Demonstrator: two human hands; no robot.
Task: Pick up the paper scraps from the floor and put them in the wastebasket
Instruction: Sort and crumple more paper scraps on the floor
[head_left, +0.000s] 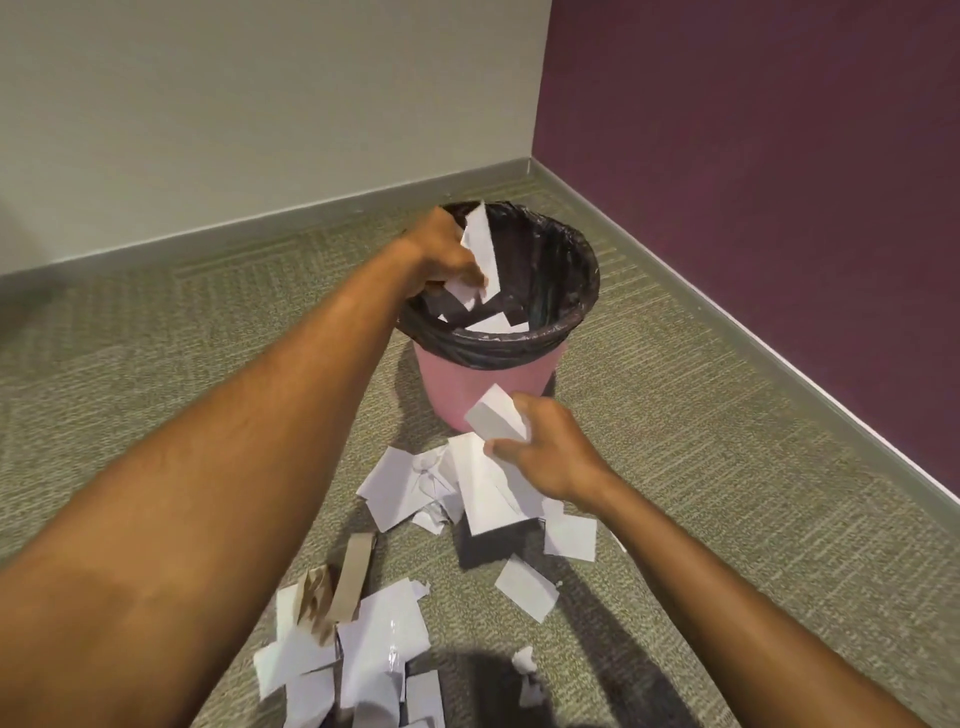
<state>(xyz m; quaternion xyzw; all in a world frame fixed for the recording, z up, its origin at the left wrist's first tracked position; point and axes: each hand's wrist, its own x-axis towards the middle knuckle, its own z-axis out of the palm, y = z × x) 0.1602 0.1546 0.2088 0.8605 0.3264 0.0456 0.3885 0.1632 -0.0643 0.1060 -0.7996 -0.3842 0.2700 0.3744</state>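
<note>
White paper scraps (480, 244) pinched in the fingers (469, 271) of the left hand (441, 249), hanging long edge down directly over the black-lined mouth of the pink wastebasket (488, 387); right hand (553, 452) gripping another scrap (496, 415) lower, just in front of it, above the pile (410, 483) on the floor (701, 415).

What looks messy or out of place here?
Torn white paper scraps lie scattered over the carpet in front of the pink wastebasket, with a few brown cardboard strips among them. They belong in the basket, where some already lie. The basket stands upright, undamaged.
</note>
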